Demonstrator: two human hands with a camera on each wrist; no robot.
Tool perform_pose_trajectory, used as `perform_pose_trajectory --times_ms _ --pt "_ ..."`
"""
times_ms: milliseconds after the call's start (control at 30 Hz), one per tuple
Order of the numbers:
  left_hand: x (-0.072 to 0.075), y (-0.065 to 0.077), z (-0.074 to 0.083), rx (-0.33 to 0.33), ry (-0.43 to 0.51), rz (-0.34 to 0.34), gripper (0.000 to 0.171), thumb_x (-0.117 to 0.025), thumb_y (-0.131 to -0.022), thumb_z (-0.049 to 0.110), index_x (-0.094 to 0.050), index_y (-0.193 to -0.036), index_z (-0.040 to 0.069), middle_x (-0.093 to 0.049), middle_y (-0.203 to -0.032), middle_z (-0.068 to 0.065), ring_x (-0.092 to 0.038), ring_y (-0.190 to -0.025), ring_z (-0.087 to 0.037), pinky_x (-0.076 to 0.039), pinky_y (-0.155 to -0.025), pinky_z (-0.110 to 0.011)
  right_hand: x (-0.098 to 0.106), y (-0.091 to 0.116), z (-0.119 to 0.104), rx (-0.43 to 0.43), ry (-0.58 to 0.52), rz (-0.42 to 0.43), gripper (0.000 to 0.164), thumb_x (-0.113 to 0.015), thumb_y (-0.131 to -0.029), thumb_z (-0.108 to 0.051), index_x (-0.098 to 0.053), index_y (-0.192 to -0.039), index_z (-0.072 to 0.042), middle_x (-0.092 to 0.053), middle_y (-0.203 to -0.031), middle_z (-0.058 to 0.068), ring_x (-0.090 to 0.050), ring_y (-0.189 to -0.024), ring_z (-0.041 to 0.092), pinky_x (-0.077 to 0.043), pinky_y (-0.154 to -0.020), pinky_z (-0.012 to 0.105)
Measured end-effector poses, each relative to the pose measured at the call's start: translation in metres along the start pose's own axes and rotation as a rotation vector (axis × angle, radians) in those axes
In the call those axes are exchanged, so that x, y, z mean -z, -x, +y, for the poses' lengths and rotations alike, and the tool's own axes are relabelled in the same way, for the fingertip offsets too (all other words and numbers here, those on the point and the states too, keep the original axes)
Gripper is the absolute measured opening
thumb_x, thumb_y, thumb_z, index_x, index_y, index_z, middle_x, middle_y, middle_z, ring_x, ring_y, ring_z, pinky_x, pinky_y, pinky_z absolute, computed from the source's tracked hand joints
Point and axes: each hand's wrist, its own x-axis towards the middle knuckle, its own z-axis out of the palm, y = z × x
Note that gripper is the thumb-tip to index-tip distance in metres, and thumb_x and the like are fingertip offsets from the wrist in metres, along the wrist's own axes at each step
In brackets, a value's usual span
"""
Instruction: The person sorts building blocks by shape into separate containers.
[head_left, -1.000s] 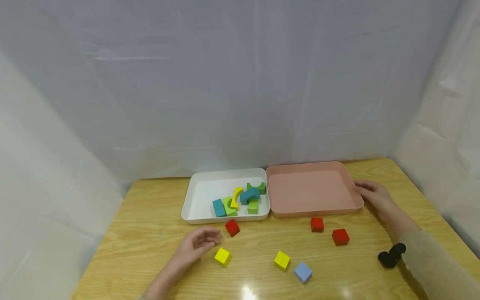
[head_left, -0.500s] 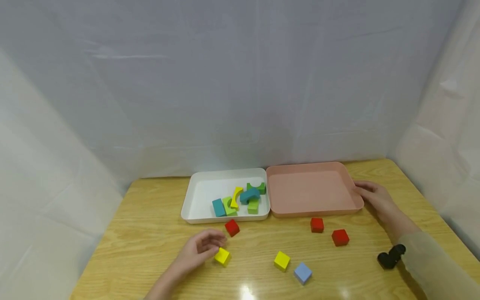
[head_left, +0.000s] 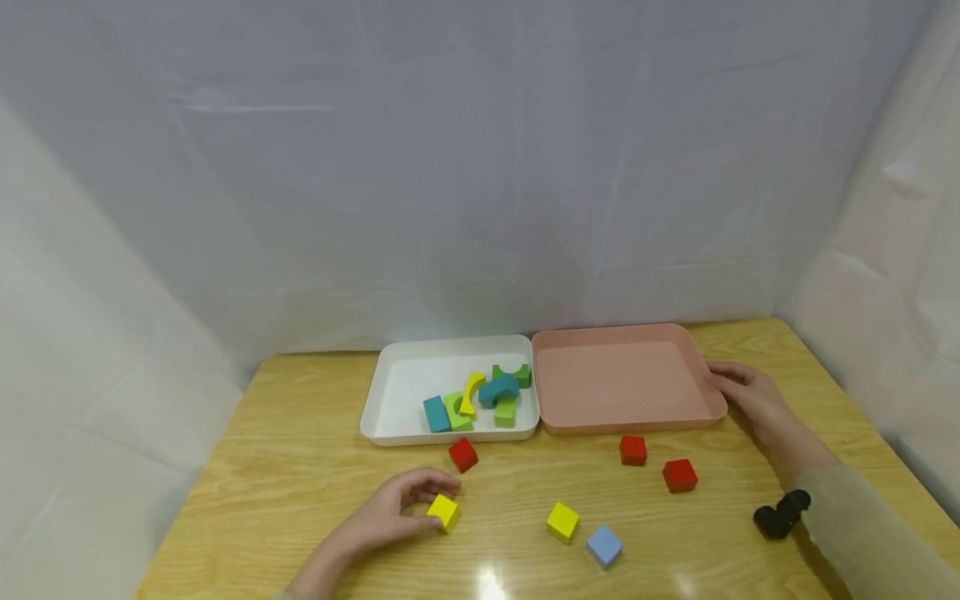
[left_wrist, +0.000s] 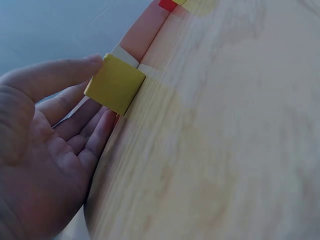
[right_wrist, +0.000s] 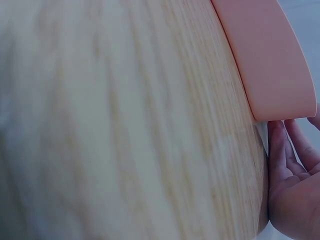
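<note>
My left hand [head_left: 391,508] reaches around a yellow cube [head_left: 444,512] on the table, thumb on its near side and loosely bent fingers on the far side. In the left wrist view the thumb tip [left_wrist: 94,59] lies right at a corner of that cube [left_wrist: 115,84], while the index fingertip is hidden behind it. At the right, my right hand [head_left: 753,400] touches the right end of a shallow pink tray [head_left: 633,422]. The right wrist view has the fingers [right_wrist: 277,137] fairly straight, tips against the tray's end wall [right_wrist: 280,100]. Beyond the left hand sits a red cube [head_left: 463,455].
A white tray [head_left: 397,392] adjoins the pink one and holds several green, teal and yellow blocks. On the table in front lie another yellow cube [head_left: 562,522], a light blue cube [head_left: 604,547] and two red cubes, one nearer the pink tray [head_left: 633,450] and one further right [head_left: 679,476].
My left hand has moved right and slightly nearer me, bringing thumb and fingers to either side of the yellow cube. The right hand stays at the pink tray, and the blocks keep their places.
</note>
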Motion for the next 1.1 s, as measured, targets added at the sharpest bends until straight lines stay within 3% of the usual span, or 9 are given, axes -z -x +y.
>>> perform_pose_trajectory --times_ms 67,333,533,700,833,1033,1100 --pt "0.001 0.000 -0.001 0.005 -0.005 -0.003 0.046 -0.076 -0.097 0.009 -0.062 -0.139 -0.003 -0.067 -0.136 -0.029 -0.064 -0.119 0.000 -0.052 -0.103 -0.016 0.000 0.000 0.000 0.002 -0.011 -0.003 0.014 -0.067 -0.106 -0.028 -0.070 -0.119 -0.033 -0.065 -0.101 -0.036 -0.062 -0.095 -0.016 -0.055 -0.083 0.007" --pt "0.006 0.003 0.003 0.038 -0.022 -0.038 0.045 -0.077 -0.096 0.009 -0.064 -0.138 0.002 -0.067 -0.138 -0.024 -0.063 -0.121 -0.001 -0.050 -0.106 -0.016 -0.001 -0.001 0.001 0.001 0.032 0.005 0.036 -0.067 -0.107 -0.030 -0.066 -0.139 -0.013 -0.062 -0.102 -0.038 -0.059 -0.096 -0.018 -0.053 -0.084 0.006" --pt "0.013 0.000 -0.002 -0.022 -0.089 -0.091 0.042 -0.077 -0.098 0.016 -0.065 -0.138 0.007 -0.069 -0.138 -0.015 -0.065 -0.123 -0.004 -0.053 -0.107 -0.019 -0.002 -0.001 0.000 0.012 -0.014 0.002 0.014 -0.067 -0.106 -0.027 -0.071 -0.119 -0.031 -0.065 -0.102 -0.036 -0.062 -0.094 -0.015 -0.055 -0.082 0.007" --pt "0.014 0.000 -0.003 -0.016 -0.067 -0.100 0.038 -0.076 -0.099 0.016 -0.068 -0.134 0.006 -0.070 -0.134 -0.014 -0.064 -0.119 -0.002 -0.054 -0.106 -0.019 -0.001 -0.001 0.001 -0.004 -0.078 -0.006 0.017 -0.067 -0.106 -0.024 -0.072 -0.107 -0.040 -0.067 -0.102 -0.034 -0.064 -0.093 -0.013 -0.056 -0.081 0.009" --pt "0.012 -0.001 -0.001 0.039 -0.027 -0.082 0.035 -0.078 -0.097 0.015 -0.071 -0.131 0.008 -0.070 -0.133 -0.015 -0.062 -0.116 -0.001 -0.053 -0.105 -0.017 0.000 0.000 0.002 -0.018 -0.074 -0.004 0.016 -0.067 -0.106 -0.024 -0.072 -0.107 -0.039 -0.066 -0.101 -0.035 -0.063 -0.093 -0.014 -0.056 -0.081 0.008" --pt "0.011 0.000 -0.002 0.013 -0.043 -0.063 0.034 -0.076 -0.100 0.018 -0.069 -0.130 0.005 -0.071 -0.130 -0.009 -0.065 -0.113 -0.003 -0.055 -0.102 -0.019 0.000 0.001 0.001 -0.020 -0.034 -0.002 0.014 -0.066 -0.107 -0.026 -0.071 -0.120 -0.030 -0.065 -0.101 -0.036 -0.063 -0.094 -0.014 -0.056 -0.081 0.008" --pt "0.010 0.001 -0.002 0.018 -0.037 -0.050 0.035 -0.075 -0.100 0.018 -0.068 -0.131 0.003 -0.071 -0.130 -0.012 -0.066 -0.112 -0.003 -0.055 -0.101 -0.019 0.000 0.001 0.000 -0.018 -0.031 -0.004 0.015 -0.066 -0.107 -0.026 -0.071 -0.121 -0.030 -0.065 -0.101 -0.036 -0.063 -0.094 -0.014 -0.056 -0.081 0.008"
